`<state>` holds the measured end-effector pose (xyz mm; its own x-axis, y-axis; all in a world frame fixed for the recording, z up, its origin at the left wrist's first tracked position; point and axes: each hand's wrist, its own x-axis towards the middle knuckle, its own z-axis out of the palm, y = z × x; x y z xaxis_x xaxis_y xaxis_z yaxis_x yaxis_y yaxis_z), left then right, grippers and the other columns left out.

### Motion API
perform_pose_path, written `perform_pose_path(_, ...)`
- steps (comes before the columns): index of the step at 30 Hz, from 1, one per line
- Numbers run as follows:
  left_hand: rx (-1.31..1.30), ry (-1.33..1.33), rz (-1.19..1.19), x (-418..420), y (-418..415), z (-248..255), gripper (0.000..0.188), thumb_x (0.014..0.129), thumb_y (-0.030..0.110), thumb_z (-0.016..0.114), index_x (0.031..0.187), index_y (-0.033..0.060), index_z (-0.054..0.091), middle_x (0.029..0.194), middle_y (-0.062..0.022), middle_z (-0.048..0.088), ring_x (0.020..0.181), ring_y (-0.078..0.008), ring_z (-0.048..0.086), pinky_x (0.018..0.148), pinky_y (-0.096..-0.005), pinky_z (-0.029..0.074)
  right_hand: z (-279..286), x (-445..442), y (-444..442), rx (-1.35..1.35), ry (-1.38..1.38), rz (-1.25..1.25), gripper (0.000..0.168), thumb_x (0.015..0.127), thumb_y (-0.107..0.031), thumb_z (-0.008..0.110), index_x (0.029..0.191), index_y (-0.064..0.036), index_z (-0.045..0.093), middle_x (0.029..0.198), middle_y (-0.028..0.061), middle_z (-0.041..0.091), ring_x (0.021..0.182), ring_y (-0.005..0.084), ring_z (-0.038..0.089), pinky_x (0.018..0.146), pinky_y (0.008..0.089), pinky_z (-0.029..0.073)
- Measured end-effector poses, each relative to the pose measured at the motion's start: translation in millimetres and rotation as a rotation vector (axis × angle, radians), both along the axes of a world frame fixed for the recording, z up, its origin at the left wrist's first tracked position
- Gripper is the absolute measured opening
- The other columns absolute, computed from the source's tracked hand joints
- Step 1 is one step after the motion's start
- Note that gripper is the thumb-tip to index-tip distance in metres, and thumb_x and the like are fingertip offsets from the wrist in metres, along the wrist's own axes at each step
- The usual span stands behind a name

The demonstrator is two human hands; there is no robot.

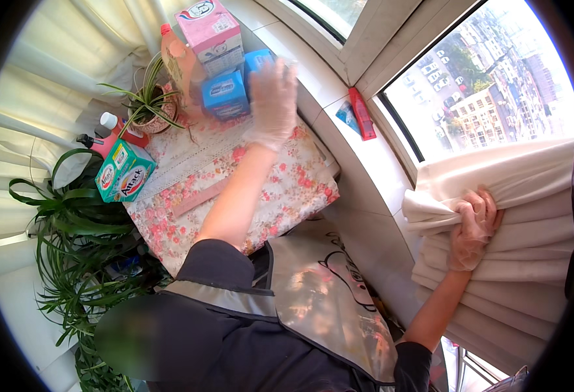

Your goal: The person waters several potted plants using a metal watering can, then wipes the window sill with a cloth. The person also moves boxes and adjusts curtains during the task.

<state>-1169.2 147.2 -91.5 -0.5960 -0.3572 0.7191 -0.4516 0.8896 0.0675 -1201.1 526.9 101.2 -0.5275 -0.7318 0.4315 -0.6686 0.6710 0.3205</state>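
My left hand [272, 103], in a clear plastic glove, is blurred with its fingers extended over a cloth-covered table [287, 181]. It is nearest to two blue boxes [225, 95] and partly covers the rear one; I cannot tell whether it touches it. Nothing shows in its grasp. At the right, my gloved right hand [473, 230] grips a bunched fold of a cream curtain [507, 171] beside the window. A pink and white box [213, 36] and a bottle with a red cap [181, 63] stand behind the blue boxes.
A potted spider plant [152, 110], a white-capped bottle [122, 127] and a green Attack box [125, 171] stand along the table's left side. Leafy plants [76, 230] hang beyond it. On the tiled windowsill [365, 166] lies a red tool-like object [363, 115]. The window [483, 73] is to the right.
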Motion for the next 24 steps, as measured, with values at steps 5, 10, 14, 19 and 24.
perform_pose_path(5,0.310,-0.045,0.118,79,-52,32,0.077,0.067,0.014,0.081,0.134,0.0159,0.043,0.131,-0.0149,0.044,0.127,-0.0361,0.041,0.106,-0.0478,0.034,-3,0,0,-0.034,0.022,0.017,0.018,0.073,0.006,0.055,0.076,-0.011,0.056,0.100,0.0009,0.062,0.114,0.0245,0.054,0.101,0.0486,0.041)
perform_pose_path(10,0.433,-0.109,0.148,89,-81,1,0.078,0.068,0.016,0.082,0.134,0.0171,0.042,0.130,-0.0166,0.045,0.120,-0.0392,0.046,0.100,-0.0458,0.042,-4,-2,-10,-0.060,0.021,0.081,0.014,0.074,0.002,0.058,0.075,-0.011,0.055,0.101,0.0011,0.061,0.112,0.0239,0.055,0.098,0.0478,0.041)
perform_pose_path(14,0.252,-0.087,0.340,72,-52,12,0.071,0.072,0.014,0.078,0.135,0.0104,0.043,0.130,-0.0168,0.046,0.121,-0.0375,0.048,0.101,-0.0440,0.041,-4,1,-30,-0.034,0.027,0.127,0.006,0.077,-0.007,0.059,0.077,-0.012,0.056,0.103,0.0005,0.062,0.113,0.0220,0.055,0.098,0.0464,0.041)
perform_pose_path(19,0.005,0.005,-0.261,42,-5,47,0.057,0.077,0.010,0.071,0.129,0.0063,0.050,0.125,-0.0114,0.054,0.119,-0.0285,0.051,0.103,-0.0409,0.040,-7,3,-44,-0.030,0.008,0.176,0.005,0.074,-0.012,0.060,0.079,-0.012,0.061,0.105,-0.0003,0.064,0.118,0.0195,0.053,0.102,0.0442,0.040)
perform_pose_path(24,0.289,-0.263,-0.879,-37,35,19,0.049,0.084,0.013,0.067,0.132,0.0135,0.054,0.129,-0.0090,0.058,0.123,-0.0252,0.052,0.110,-0.0365,0.037,-10,11,-50,-0.038,0.013,0.186,0.005,0.074,-0.013,0.061,0.078,-0.013,0.062,0.105,-0.0010,0.066,0.120,0.0172,0.052,0.104,0.0431,0.038)
